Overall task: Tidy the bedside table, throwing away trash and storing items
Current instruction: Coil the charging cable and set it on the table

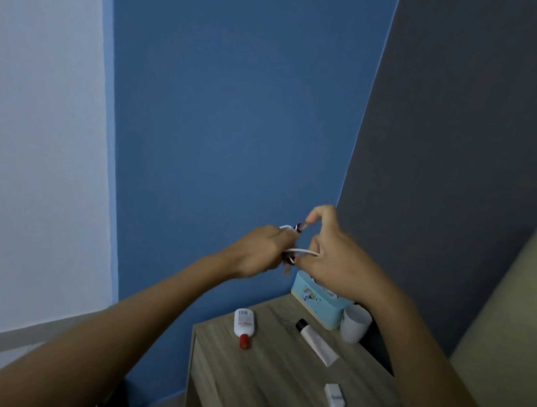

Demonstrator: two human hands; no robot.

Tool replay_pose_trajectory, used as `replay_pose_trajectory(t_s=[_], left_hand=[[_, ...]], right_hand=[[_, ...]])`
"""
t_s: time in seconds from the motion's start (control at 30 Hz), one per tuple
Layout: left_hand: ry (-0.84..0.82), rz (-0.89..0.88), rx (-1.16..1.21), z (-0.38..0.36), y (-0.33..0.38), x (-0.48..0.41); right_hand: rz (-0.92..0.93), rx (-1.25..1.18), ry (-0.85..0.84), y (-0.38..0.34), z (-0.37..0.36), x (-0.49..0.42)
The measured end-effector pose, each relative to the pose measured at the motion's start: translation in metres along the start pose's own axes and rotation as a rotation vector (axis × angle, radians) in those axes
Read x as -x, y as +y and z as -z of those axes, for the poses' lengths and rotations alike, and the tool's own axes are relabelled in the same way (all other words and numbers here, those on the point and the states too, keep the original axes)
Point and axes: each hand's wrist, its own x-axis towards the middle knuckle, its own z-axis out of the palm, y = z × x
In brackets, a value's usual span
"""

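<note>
cable point(303, 251) stretched between two hands

the left hand point(259, 248) curls round the white cable's coils. the right hand point(338, 260) pinches a loop and its dark end. below the hands, the tabletop point(272, 371) carries a red-capped bottle point(243, 323), tube point(316, 344) and charger plug point(335, 400). a blue box point(310, 302) sits under the right hand.

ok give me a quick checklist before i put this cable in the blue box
1. Grip: ok. The left hand and right hand both hold the cable.
2. Cable fully coiled: cannot tell, the hands hide most of it.
3. Blue box just below the hands: ok.
4. Room inside the box: cannot tell, the right hand covers its opening.
5. Charger stored: not ok, it lies on the bedside table.
</note>
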Motion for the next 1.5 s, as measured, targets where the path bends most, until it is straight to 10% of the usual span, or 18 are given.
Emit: replay_pose_trajectory(t_s=[0.53,0.83,1.13,1.5], left_hand=[[0.008,-0.161,0.025,0.01,-0.005,-0.002],[-0.081,-0.063,0.343,0.003,-0.005,-0.005],[0.234,-0.14,0.072,-0.003,-0.003,-0.021],[0.322,-0.184,-0.102,-0.012,-0.011,-0.026]], right_hand=[[-0.049,-0.17,-0.291,0.01,0.044,0.005],[0.112,0.265,0.261,0.03,0.028,-0.008],[-0.164,-0.964,0.124,0.033,0.003,-0.007],[-0.27,-1.012,0.022,0.036,-0.015,-0.003]])
